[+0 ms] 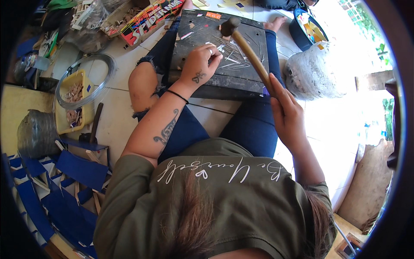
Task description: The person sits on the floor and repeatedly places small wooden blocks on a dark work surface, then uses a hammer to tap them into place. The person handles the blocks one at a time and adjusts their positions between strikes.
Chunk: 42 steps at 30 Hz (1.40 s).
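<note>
My right hand (286, 114) is wrapped round the wooden handle of a hammer (254, 62), with the dark metal head raised above a black low table (189, 80). My left hand (200, 64) rests over that table, fingers closed in a pinch; what they hold, if anything, is too small to make out. Beside the left fingers lie many thin metal wire pieces (241, 54), scattered across the tabletop. A small orange piece (213, 15) lies near the far edge.
My legs (144, 88) straddle the table. On the left are a wire coil (113, 69), a yellow basket (88, 103) of wood scraps, a colourful box (144, 23) and stacked blue pieces (69, 200). A blue tub (297, 34) and a plastic bag (310, 77) stand on the right.
</note>
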Each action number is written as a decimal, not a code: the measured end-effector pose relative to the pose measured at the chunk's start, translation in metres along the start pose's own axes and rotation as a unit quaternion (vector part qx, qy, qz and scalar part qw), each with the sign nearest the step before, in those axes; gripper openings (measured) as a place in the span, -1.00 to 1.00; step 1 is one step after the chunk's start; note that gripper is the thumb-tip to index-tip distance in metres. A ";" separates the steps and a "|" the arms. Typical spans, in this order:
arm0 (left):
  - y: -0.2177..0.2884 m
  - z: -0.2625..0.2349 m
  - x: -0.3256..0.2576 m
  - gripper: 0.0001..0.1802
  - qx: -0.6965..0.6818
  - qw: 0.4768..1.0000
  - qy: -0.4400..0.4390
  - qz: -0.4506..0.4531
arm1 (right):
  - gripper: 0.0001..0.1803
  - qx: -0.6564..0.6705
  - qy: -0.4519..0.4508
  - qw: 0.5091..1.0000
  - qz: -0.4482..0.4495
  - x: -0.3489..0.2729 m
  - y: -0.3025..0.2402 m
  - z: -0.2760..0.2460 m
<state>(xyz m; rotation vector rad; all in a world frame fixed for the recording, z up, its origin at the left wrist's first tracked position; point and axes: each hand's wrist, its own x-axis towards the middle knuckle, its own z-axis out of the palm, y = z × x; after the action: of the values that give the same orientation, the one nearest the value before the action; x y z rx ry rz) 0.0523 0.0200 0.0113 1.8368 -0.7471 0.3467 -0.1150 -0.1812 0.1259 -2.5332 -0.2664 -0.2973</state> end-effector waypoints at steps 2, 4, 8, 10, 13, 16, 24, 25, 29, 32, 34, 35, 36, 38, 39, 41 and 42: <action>0.001 0.000 -0.001 -0.92 -0.002 1.000 0.002 0.001 | -0.41 0.006 -0.024 1.000 0.006 0.000 0.003 0.001; 0.000 0.000 0.001 -0.92 0.013 1.000 -0.005 -0.001 | -0.42 0.006 -0.031 0.999 0.011 -0.001 0.004 0.002; 0.001 -0.001 -0.002 -0.91 0.008 1.000 -0.007 -0.008 | -0.44 0.016 -0.007 1.000 0.007 -0.003 0.006 0.003; 0.001 0.000 -0.001 -0.90 -0.002 1.000 0.000 -0.002 | -0.44 0.021 -0.009 1.000 0.008 -0.003 0.007 0.004; 0.000 -0.002 -0.001 -0.90 0.010 1.000 -0.014 -0.016 | -0.44 0.024 -0.017 0.999 0.015 -0.002 0.010 0.007; 0.000 -0.001 -0.001 -0.90 0.015 1.000 -0.004 -0.003 | -0.45 0.025 -0.010 0.999 0.020 -0.006 0.011 0.010; -0.001 0.000 -0.001 -0.93 0.009 0.999 -0.006 -0.037 | -0.48 0.009 0.077 0.997 0.013 0.030 0.064 0.018; 0.001 -0.001 0.000 -0.93 0.011 0.999 -0.006 -0.035 | -0.51 -0.028 0.068 0.996 0.045 0.038 0.074 0.021; 0.016 -0.011 0.000 -0.92 0.016 0.998 -0.009 -0.058 | -0.56 -0.137 0.059 0.977 0.150 0.063 0.098 0.055; 0.030 -0.022 0.002 -0.91 0.061 0.997 -0.028 -0.028 | -0.57 -0.198 0.058 0.971 0.119 0.069 0.098 0.063; 0.039 -0.024 0.005 -0.89 0.079 0.995 -0.055 -0.023 | -0.58 -0.212 0.134 0.968 -0.005 0.073 0.089 0.061; 0.044 -0.023 0.007 -0.89 0.097 0.993 -0.067 -0.007 | -0.59 -0.220 0.169 0.960 -0.047 0.075 0.082 0.059; 0.047 -0.021 0.010 -0.89 0.113 0.991 -0.076 0.011 | -0.62 -0.143 0.157 0.974 -0.073 0.076 0.074 0.057; 0.054 -0.014 0.014 -0.91 0.140 0.986 -0.085 0.033 | -0.67 0.073 0.092 0.991 -0.064 0.078 0.056 0.060; 0.057 -0.011 0.016 -0.91 0.149 0.984 -0.085 0.044 | -0.71 0.095 0.097 0.989 -0.059 0.081 0.050 0.061; 0.060 -0.007 0.016 -0.89 0.160 0.982 -0.080 0.057 | -0.78 0.139 0.076 0.987 -0.031 0.085 0.041 0.062; 0.061 -0.007 0.016 -0.89 0.160 0.983 -0.074 0.051 | -0.81 0.151 0.075 0.985 -0.020 0.087 0.039 0.062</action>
<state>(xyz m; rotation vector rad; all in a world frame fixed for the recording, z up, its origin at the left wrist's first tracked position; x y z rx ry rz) 0.0263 0.0070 0.0672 2.1481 -0.9341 0.4181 -0.0128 -0.1672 0.0787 -2.1959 -0.2812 -0.4266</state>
